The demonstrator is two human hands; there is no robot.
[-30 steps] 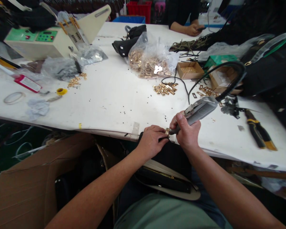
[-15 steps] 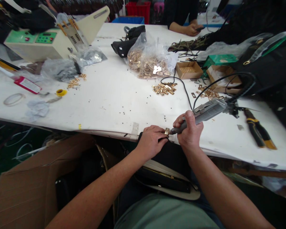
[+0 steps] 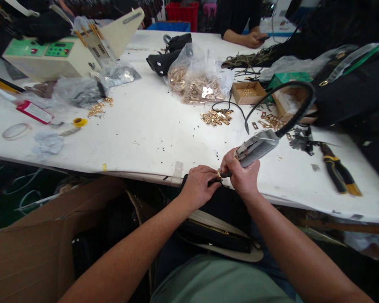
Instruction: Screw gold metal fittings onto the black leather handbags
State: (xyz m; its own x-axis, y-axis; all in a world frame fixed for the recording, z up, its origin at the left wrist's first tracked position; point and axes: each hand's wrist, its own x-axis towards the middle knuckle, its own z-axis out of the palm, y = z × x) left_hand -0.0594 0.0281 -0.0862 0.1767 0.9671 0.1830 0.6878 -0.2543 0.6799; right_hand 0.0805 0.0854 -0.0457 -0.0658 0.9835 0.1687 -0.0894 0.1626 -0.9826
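Note:
My right hand [image 3: 244,176] is wrapped round a grey electric screwdriver [image 3: 259,147], a thick black cable running from its rear end. The tool slants down to the left, and its tip meets a small gold metal fitting [image 3: 219,173] at the table's front edge. My left hand [image 3: 198,185] is closed on the edge of a black bag [image 3: 229,206], its fingertips beside the fitting. Beige trim and a gold zip show lower on the bag, which rests against my lap. My fingers partly hide the fitting.
Gold plates [image 3: 216,117] lie in a pile beyond my hands, before a plastic bag [image 3: 202,82] of similar parts. Black-and-yellow pliers [image 3: 340,168] lie at right. A cardboard box [image 3: 34,227] stands below left. Across the table, a person's hands [image 3: 254,38] hold a phone.
The screwdriver has swung steeper and moved left with my right hand, its tip now at the fitting. Its cable arcs differently, uncovering dark metal parts near the pliers. My left hand stays nearly still.

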